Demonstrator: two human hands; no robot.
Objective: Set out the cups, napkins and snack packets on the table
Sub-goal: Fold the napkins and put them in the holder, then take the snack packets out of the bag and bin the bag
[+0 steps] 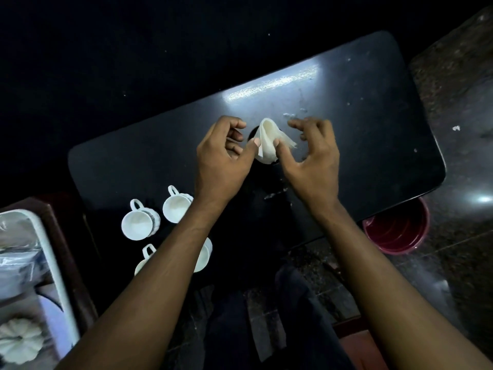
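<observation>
A white napkin (267, 140) stands bunched in a dark round holder at the middle of the black table (373, 134). My left hand (222, 156) pinches its left edge with the thumb. My right hand (310, 158) presses its right side with the thumb, fingers spread. Several white cups sit near the table's front left: one cup (138, 222), a second cup (176, 205), and two more partly hidden under my left forearm, the nearer cup (145, 259) and another cup (204, 253).
A white tray (53, 263) at the lower left holds clear plastic packets (18, 265) and a white ribbed lid (20, 340). A dark red bucket (397, 231) stands on the speckled floor right of the table. My legs are below.
</observation>
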